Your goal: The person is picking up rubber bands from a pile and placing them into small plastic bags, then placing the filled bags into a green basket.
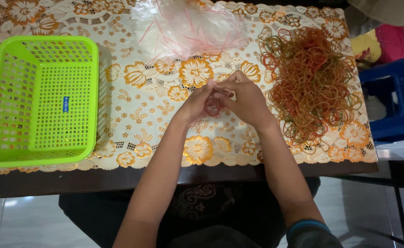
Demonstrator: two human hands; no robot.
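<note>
Red rubber bands (212,108) gripped between both our hands over the surface (156,105)
Our left hand (197,102) and right hand (244,98) meet, fingers pinched shut on the small bundle; a large loose pile of bands (312,78) lies just right, clear bags (188,27) beyond, a green basket (41,98) well left

Green plastic basket (41,98): one. Heap of rubber bands (312,78), orange, red and a few green: one, bands too many and too tangled to count. Pile of clear plastic bags (188,27) with red strips: one, number of bags unclear. Floral tablecloth (156,105): one. Blue stool (395,101): one. Hands: two.
</note>
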